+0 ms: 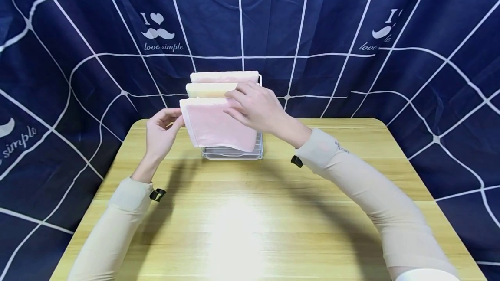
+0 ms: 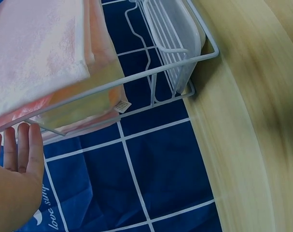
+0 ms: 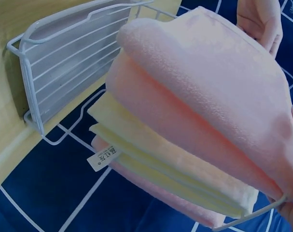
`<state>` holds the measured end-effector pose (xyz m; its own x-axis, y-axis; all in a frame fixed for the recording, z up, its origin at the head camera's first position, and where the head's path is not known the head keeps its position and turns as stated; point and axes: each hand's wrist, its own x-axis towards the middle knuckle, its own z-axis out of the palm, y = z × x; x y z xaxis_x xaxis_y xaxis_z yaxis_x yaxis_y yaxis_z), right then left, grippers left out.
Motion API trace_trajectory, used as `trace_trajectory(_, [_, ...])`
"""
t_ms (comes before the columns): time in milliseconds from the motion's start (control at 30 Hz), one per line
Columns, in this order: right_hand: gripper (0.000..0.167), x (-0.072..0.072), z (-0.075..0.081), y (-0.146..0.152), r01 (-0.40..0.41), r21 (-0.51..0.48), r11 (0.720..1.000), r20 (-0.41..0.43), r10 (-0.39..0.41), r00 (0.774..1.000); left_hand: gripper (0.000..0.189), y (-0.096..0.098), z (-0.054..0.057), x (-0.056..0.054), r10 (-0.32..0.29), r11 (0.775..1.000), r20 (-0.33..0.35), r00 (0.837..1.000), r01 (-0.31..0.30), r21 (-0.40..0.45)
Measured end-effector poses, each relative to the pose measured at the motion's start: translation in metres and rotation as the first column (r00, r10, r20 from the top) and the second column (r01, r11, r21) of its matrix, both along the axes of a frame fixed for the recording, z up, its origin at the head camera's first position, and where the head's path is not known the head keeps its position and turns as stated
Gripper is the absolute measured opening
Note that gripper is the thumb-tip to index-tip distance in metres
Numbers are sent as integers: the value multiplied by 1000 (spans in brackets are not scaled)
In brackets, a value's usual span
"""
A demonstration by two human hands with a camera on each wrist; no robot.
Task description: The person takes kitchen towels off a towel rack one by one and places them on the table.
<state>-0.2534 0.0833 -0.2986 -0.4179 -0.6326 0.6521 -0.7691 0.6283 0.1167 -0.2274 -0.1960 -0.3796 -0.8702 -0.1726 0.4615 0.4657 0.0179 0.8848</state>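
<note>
A pink towel (image 1: 222, 122) hangs folded over the front bar of a white wire rack (image 1: 261, 80), nearest the person. Behind it hang a yellow towel (image 1: 211, 90) and another pink towel (image 1: 224, 76). My right hand (image 1: 255, 105) pinches the front pink towel near its upper right, the fingertips partly hidden in the right wrist view. At the towel's left edge is my left hand (image 1: 161, 131), thumb toward the cloth. In the left wrist view its fingers (image 2: 35, 150) extend fairly straight, tips right by the rack's bar.
A shallow white tray (image 3: 74, 63) sits in the rack's base. A small printed tag (image 3: 103, 158) sticks out from the towels at the back. The wooden table (image 1: 312, 194) stands against a dark blue cloth (image 1: 273, 21) with white grid lines.
</note>
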Motion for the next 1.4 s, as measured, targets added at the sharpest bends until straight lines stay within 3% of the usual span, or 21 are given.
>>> trace_trajectory(167, [31,-5,-2,-5,9,20,1000,-3,-9,1000,35,1,0,-2,-6,1000,6,1000,6,25])
trace_trajectory(500, [28,-7,-1,-7,-14,19,1000,-11,14,1000,38,1,1,-6,-35,997,-13,999,36,75])
trace_trajectory(933, [24,-7,7,-5,-35,23,999,28,34,999,34,2,2,-4,-84,992,-19,996,85,92])
trace_trajectory(1400, [24,-2,11,0,-31,30,999,37,30,999,33,4,2,-2,-97,991,-24,995,99,90])
